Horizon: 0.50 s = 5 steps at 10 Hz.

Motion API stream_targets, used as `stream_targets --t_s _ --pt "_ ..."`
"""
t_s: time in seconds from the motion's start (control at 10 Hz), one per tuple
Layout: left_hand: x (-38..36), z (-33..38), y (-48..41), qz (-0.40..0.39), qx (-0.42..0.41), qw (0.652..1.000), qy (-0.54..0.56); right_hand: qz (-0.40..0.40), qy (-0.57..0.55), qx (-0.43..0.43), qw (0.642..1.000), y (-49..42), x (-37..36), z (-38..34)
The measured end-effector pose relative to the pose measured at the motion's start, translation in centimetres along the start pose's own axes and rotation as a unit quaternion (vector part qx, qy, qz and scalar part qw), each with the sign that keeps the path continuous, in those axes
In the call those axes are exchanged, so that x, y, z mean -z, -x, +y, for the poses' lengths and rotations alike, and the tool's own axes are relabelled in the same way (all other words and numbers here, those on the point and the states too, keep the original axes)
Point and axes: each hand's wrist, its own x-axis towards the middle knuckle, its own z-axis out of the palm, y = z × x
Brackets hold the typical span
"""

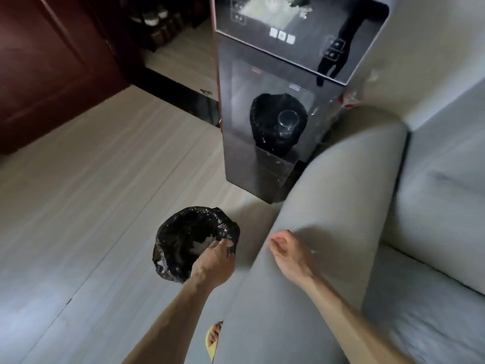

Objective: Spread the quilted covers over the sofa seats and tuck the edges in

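Beside the grey sofa (pixel 443 206), over the pale floor (pixel 91 200), the left hand (pixel 214 261) grips the rim of a small waste bin (pixel 189 240) lined with a black plastic bag. Its fingers (pixel 226 243) are curled over the edge and pinch the bag there. The right hand (pixel 288 252) hovers at the rounded armrest (pixel 333 185). Its fingers (pixel 277 240) are loosely curled, a little apart, and they hold nothing. Whether they touch the fabric I cannot tell.

The seat (pixel 425 319) lies in the lower right corner, just to the right of the armrest and below the back cushion (pixel 430 232). Its cloth looks pale grey and smooth, but this part is blurred, so any stitching cannot be made out.

A tall dark water dispenser (pixel 278 82) stands on the floor at the far end of the armrest. A dark wooden door (pixel 39 69) is at the upper left. A yellow slipper (pixel 210 346) shows at the lower edge, close to the armrest.
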Motion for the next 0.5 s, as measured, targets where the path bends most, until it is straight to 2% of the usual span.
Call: stream_targets --t_s 0.1,0.2,0.3,0.4,0.5 --pt "-2.8 8.1 1.6 -0.003 -0.074 0.997 -0.015 0.1 0.005 -0.013 0.995 3.7 6.4 4.9" --pt "-5.6 14.3 3.5 0.043 -0.159 0.986 -0.03 0.12 0.026 -0.035 0.992 6.0 10.1 9.3" --pt "-8.0 18.7 4.2 0.072 -0.199 0.975 -0.069 0.116 0.062 -0.005 0.991 6.8 12.1 13.2" --pt "-10.8 20.0 3.9 0.08 -0.201 0.971 -0.101 0.055 0.1 0.011 0.993 6.9 12.2 15.7" --pt "-13.7 19.2 4.4 0.131 -0.205 0.963 -0.115 0.011 0.138 0.067 0.988 7.4 11.6 17.6"
